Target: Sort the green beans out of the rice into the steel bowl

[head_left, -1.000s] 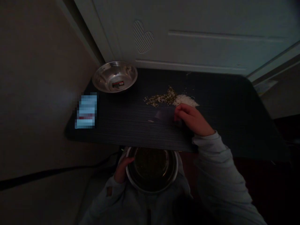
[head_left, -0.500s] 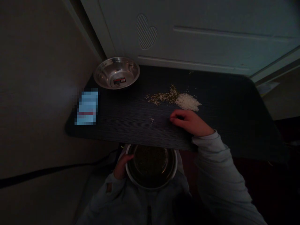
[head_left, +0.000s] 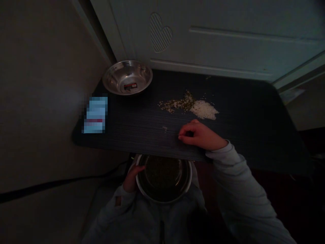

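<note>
My left hand (head_left: 132,178) grips the left rim of a metal bowl (head_left: 164,200) that rests on my lap below the table edge. Dark greenish contents, too dim to name, lie in it. Over the table, my right hand (head_left: 199,135) is closed, thumb and fingertips together; whatever it pinches is too small to make out. Just beyond it is a pile of white rice-like grains (head_left: 205,109). A mixed patch of green beans and white grains (head_left: 181,102) spreads to the pile's left. A few loose white grains (head_left: 165,128) lie left of my right hand.
A shiny steel bowl (head_left: 127,78) with a dark label inside stands at the table's back left. A blurred, lit phone-like rectangle (head_left: 95,115) is at the left end of the dark table (head_left: 254,112). A white panel with a heart relief (head_left: 160,33) rises behind.
My right hand has moved a little left and toward me, away from the grain pile, still pinched. My left hand stays on the bowl. The view has shifted slightly.
</note>
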Available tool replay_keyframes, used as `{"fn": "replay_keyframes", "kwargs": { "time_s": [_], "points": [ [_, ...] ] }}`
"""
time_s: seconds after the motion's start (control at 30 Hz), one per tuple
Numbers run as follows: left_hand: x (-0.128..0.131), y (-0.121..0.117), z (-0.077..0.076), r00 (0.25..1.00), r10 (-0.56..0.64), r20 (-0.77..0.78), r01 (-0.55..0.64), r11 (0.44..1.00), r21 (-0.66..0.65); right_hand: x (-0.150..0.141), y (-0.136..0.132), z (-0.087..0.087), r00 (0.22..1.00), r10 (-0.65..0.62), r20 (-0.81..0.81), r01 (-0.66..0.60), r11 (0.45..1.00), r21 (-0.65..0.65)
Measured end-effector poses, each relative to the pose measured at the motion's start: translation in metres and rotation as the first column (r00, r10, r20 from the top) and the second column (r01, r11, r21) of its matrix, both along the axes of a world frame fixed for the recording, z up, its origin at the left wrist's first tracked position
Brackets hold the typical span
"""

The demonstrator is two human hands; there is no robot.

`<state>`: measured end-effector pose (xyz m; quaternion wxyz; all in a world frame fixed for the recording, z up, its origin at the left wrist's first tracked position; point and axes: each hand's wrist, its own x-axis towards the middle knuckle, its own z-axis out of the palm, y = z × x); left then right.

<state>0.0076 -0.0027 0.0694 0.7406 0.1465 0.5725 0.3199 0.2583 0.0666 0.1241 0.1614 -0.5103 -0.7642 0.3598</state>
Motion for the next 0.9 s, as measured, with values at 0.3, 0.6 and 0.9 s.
{"fn": "replay_keyframes", "kwargs": {
  "time_s": [0.3, 0.6, 0.9],
  "points": [
    [-0.003, -0.001, -0.006, 0.998, 0.033, -0.048, -0.032, 0.999, 0.024, -0.002, 0.000, 0.004, 0.967, 0.214, -0.135, -0.229, 0.967, -0.108],
    [-0.005, -0.003, -0.010, 1.000, 0.000, -0.029, -0.001, 1.000, -0.030, 0.007, 0.003, 0.002, 0.770, -0.462, -0.441, 0.433, 0.885, -0.172],
    [-0.014, -0.006, -0.013, 0.998, 0.003, -0.057, -0.001, 1.000, 0.024, -0.007, 0.000, -0.003, 0.802, -0.473, -0.365, 0.405, 0.880, -0.250]
  ]
}}
